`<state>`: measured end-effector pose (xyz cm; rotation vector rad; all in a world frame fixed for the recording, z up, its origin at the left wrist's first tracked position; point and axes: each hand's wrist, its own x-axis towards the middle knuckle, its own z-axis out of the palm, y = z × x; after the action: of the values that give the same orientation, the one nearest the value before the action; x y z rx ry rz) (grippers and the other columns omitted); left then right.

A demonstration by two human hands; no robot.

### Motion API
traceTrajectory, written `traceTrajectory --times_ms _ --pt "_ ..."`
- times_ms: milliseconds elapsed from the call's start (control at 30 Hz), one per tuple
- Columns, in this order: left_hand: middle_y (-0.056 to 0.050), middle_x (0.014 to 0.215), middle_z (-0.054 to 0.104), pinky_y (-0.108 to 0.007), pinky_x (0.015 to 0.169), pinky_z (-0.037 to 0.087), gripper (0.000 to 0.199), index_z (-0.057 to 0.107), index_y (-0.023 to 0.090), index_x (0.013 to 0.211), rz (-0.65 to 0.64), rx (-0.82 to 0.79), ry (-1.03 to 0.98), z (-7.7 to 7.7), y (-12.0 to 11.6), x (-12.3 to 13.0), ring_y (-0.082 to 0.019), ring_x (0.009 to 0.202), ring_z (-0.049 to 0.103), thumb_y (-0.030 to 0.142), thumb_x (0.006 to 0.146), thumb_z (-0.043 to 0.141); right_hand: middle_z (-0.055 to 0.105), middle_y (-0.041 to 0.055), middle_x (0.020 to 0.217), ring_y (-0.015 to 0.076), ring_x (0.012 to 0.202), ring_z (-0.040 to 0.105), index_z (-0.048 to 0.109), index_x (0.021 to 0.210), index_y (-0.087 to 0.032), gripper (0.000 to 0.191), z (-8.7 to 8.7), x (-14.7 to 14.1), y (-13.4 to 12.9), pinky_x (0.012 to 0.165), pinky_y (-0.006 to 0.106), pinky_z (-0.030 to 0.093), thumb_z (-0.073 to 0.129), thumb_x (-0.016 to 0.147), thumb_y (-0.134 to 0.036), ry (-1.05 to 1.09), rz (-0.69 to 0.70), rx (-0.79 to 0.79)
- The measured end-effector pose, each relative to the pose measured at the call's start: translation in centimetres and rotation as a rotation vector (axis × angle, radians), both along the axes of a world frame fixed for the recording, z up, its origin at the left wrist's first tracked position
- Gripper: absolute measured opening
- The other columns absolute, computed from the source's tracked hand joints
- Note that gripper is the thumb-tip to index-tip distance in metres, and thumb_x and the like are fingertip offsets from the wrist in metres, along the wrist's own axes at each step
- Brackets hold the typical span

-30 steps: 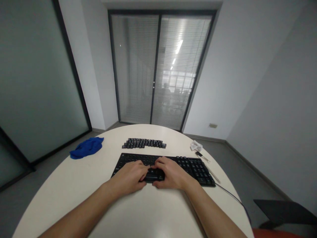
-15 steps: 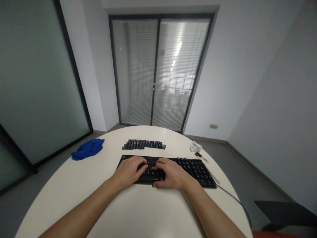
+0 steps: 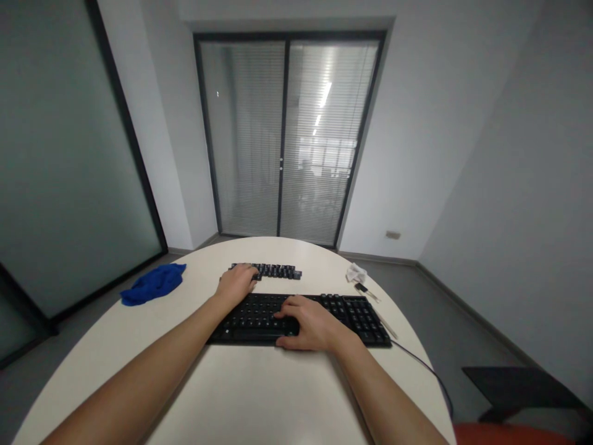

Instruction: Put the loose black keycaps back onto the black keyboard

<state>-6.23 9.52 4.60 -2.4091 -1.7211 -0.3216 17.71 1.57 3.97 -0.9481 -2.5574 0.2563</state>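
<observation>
A black keyboard lies on the round table; much of its left and middle part shows bare key posts or plain dark spots. Behind it, loose black keycaps stand in rows. My left hand reaches over the left end of these rows, fingers apart and fingertips at the keycaps; whether one is pinched is hidden. On the middle of the keyboard rests my right hand, its thumb stretched along the front edge and its other fingers bent over the keys, apart from the thumb.
A crumpled blue cloth lies at the table's left edge. At the right are a crumpled white tissue, a small black-ended tool and the keyboard's cable. A dark and red chair stands lower right.
My left hand has left the keyboard and moved forward to the loose keycaps. My right hand has stayed on the keyboard. The view has shifted slightly.
</observation>
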Motion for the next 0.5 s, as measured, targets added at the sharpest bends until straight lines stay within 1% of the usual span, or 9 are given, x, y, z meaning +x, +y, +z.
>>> traceTrajectory --times_ms 100,233,367,500 --pt "-0.009 0.112 0.07 -0.036 0.088 0.05 0.02 0.07 0.022 0.107 -0.021 -0.009 0.04 -0.1 1.2 0.7 -0.027 0.111 0.06 0.02 0.089 0.061 0.068 0.0077 0.108 0.0239 0.102 0.063 0.072 0.115 -0.019 0.05 0.0 0.1 0.1 0.093 0.035 0.05 0.08 0.074 -0.047 0.005 0.002 -0.009" --pt "-0.012 0.112 0.07 -0.038 0.089 0.05 0.021 0.071 0.02 0.105 -0.037 -0.015 0.06 -0.7 2.2 1.4 -0.029 0.112 0.059 0.018 0.09 0.056 0.068 0.007 0.108 0.0233 0.102 0.063 0.072 0.114 -0.02 0.049 -0.1 0.2 0.1 0.093 0.034 0.05 0.079 0.075 -0.048 0.008 0.007 -0.007" --pt "-0.013 0.108 0.07 -0.039 0.09 0.049 0.021 0.072 0.02 0.101 -0.049 -0.015 0.05 -1.2 2.9 1.7 -0.029 0.112 0.059 0.018 0.091 0.053 0.069 0.0065 0.108 0.0225 0.1 0.064 0.072 0.113 -0.02 0.048 0.0 0.3 0.1 0.091 0.032 0.05 0.079 0.075 -0.048 0.006 -0.001 -0.009" --pt "-0.013 0.104 0.071 -0.039 0.089 0.049 0.024 0.074 0.02 0.094 -0.082 -0.014 0.031 -1.5 3.1 1.8 -0.029 0.111 0.06 0.017 0.092 0.05 0.069 0.0066 0.108 0.0234 0.101 0.064 0.073 0.113 -0.021 0.047 0.2 0.4 0.1 0.092 0.033 0.05 0.078 0.076 -0.05 0.003 -0.007 -0.018"
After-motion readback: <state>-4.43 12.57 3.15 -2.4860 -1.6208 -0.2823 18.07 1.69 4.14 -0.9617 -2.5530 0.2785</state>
